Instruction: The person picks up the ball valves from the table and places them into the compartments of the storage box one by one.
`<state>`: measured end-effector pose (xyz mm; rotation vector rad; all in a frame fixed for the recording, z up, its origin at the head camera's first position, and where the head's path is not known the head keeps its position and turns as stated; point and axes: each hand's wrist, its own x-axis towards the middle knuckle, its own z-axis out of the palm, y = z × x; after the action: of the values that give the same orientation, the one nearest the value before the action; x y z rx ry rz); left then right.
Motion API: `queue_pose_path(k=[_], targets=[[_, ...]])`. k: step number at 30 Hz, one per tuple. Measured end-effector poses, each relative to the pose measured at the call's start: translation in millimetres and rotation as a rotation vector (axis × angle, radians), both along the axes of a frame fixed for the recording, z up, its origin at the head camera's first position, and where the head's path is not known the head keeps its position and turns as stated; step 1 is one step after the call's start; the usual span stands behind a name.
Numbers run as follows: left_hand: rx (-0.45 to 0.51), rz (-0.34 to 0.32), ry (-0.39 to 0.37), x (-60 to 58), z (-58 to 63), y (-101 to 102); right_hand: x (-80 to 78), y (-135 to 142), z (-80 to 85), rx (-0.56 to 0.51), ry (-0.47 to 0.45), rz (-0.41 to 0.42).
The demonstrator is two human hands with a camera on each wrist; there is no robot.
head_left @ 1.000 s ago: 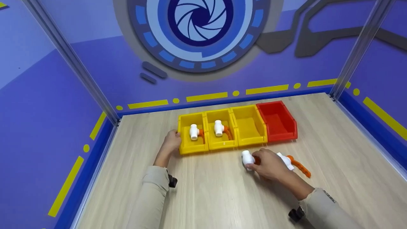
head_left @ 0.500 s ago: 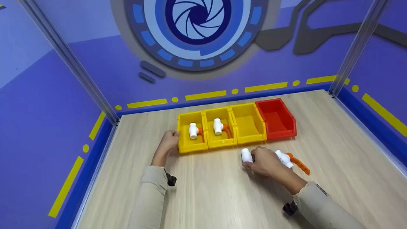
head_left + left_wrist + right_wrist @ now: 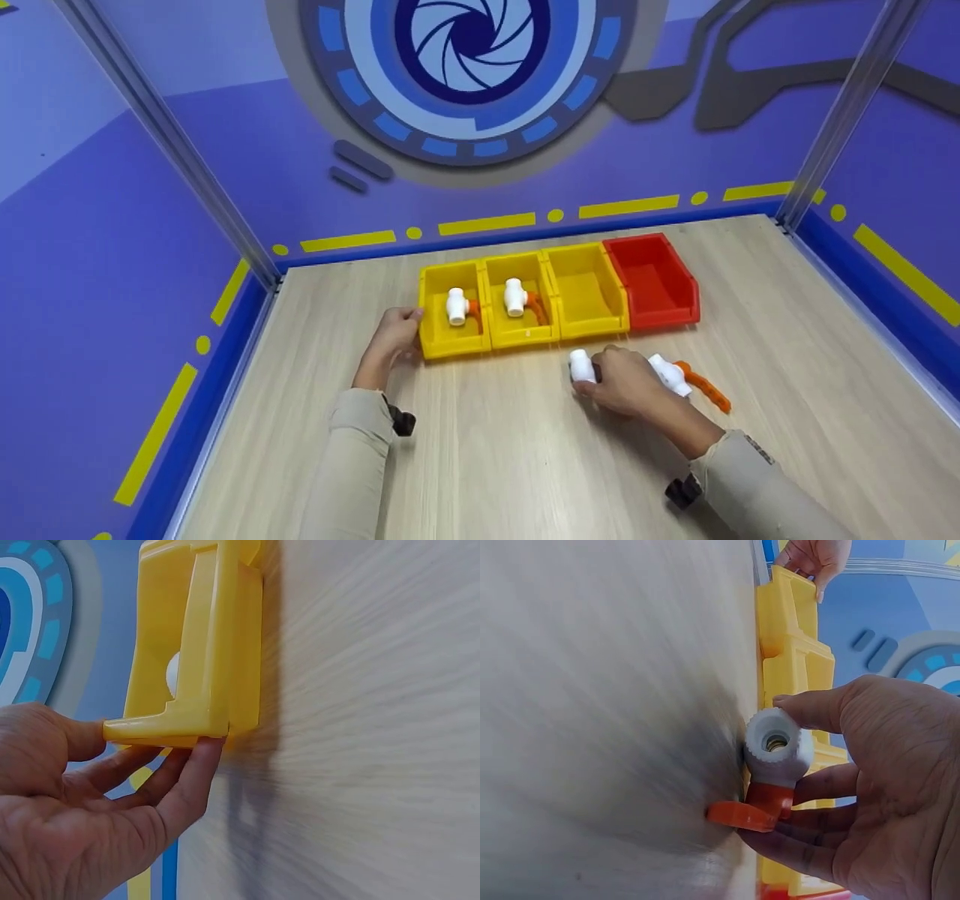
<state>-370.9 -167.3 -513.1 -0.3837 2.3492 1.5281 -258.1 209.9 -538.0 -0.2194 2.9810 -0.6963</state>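
Note:
My right hand (image 3: 626, 381) pinches a white ball valve (image 3: 581, 366) in front of the yellow bins. In the right wrist view, the thumb is on the valve's white body (image 3: 772, 736) and the fingers are around its orange handle (image 3: 739, 815), which is at the tabletop. A second ball valve (image 3: 670, 375) with an orange handle lies just right of that hand. On the far left, my left hand (image 3: 395, 330) holds the side of the leftmost yellow bin (image 3: 454, 349), thumb at the rim and fingertips against the outer wall (image 3: 169, 724).
The leftmost bin and the middle yellow bin (image 3: 523, 341) each hold one ball valve (image 3: 457, 306). A third yellow bin (image 3: 589, 294) and a red bin (image 3: 654, 289) continue the row. Printed panels (image 3: 480, 195) wall in the wooden table (image 3: 495, 457).
My right hand has shifted slightly left and closer around the valve, hiding its orange handle from the head view. The left hand stays at the bin.

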Motion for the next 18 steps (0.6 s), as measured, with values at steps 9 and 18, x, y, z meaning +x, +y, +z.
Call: queue_pose_path(k=[9,18], targets=[[-0.037,0.021,0.041,-3.6,4.8,3.3,-8.4,1.7,0.8,-0.058,-0.008,0.002],[0.053,0.033,-0.058,-2.1,2.0,-1.8,-4.8,4.1,-0.7,-0.105,-0.017,-0.038]])
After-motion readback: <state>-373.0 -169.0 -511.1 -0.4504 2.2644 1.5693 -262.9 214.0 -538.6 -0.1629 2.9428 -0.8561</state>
